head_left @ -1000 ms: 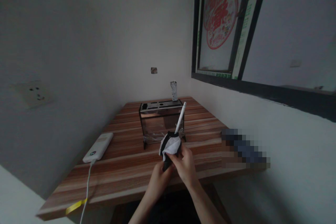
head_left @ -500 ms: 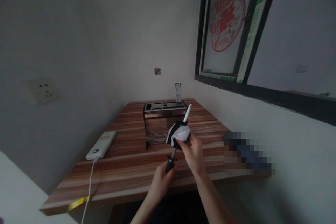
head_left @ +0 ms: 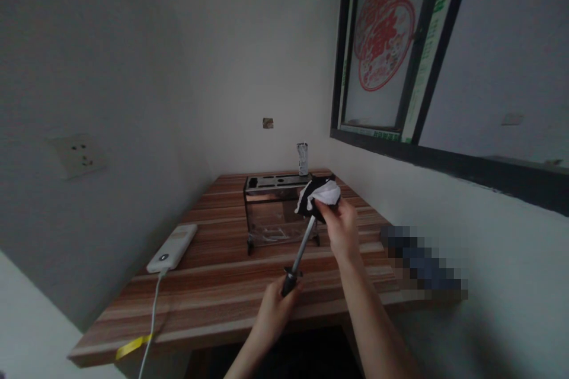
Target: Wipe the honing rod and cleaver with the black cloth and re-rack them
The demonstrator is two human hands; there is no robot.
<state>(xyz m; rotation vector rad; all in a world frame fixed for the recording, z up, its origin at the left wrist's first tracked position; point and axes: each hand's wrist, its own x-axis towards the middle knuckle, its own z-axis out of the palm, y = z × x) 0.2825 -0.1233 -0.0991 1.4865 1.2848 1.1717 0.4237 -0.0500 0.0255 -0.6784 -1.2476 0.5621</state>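
Note:
My left hand (head_left: 275, 308) is closed around the black handle of a sharpening steel (head_left: 303, 247), near the table's front edge. Its grey rod slants up and away to the right. At the far end of the rod, my right hand (head_left: 342, 228) pinches a black and white cloth (head_left: 320, 194) wrapped about it. The rod's tip is hidden by the cloth. Behind the hands stands a knife holder (head_left: 275, 213) with clear sides, a black frame and slots in its top.
The wood-grain table (head_left: 213, 284) meets walls at the back and right. To the left lies a white power bank (head_left: 173, 247) with a cable (head_left: 154, 314) hanging over the front edge, beside yellow tape (head_left: 132, 346). A silvery packet (head_left: 303, 159) stands at the back. A blurred dark item (head_left: 422, 263) lies right.
My right hand and the cloth have slid up the rod, away from the handle, covering the tip and baring more of the shaft. My left hand has stayed nearly in place.

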